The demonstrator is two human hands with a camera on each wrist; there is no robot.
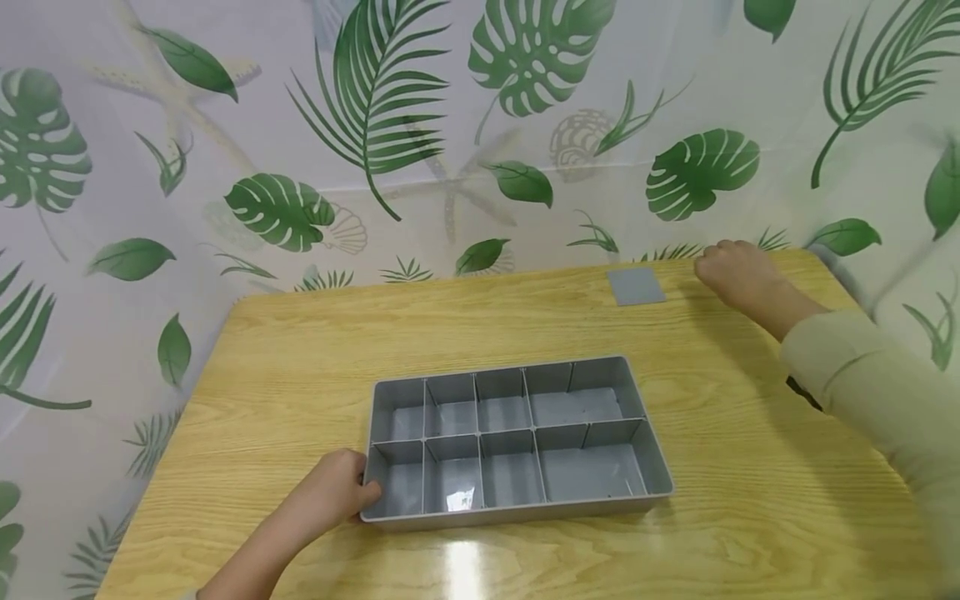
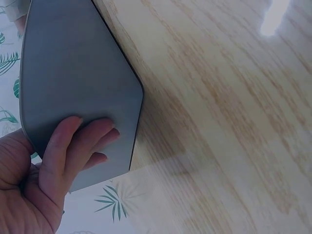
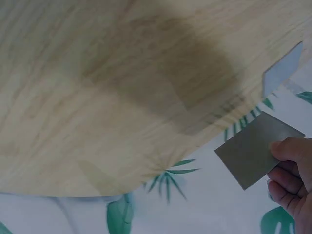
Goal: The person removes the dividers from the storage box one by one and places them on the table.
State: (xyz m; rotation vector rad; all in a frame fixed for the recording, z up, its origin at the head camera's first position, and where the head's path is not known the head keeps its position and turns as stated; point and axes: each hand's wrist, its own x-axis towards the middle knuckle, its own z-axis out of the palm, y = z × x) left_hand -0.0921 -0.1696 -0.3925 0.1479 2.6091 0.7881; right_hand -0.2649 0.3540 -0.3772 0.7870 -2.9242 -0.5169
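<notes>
My left hand (image 1: 341,483) grips the near left end of a grey divided tray (image 1: 517,515), thumb over the rim and fingers against the outer wall. The left wrist view shows those fingers spread under the smooth wall of the tray (image 2: 78,73). At the far right of the table, my right hand (image 1: 738,271) pinches a thin grey square plate (image 3: 256,148), thumb on its face. From the head view that plate is hidden by the hand. Another grey square plate (image 1: 636,286) lies flat near the back edge, left of the right hand.
Everything stands on a wood-grain table (image 1: 300,358). A leaf-patterned cloth (image 1: 450,142) hangs behind the table's back edge and along the sides. Several thin walls split the tray into compartments of different widths.
</notes>
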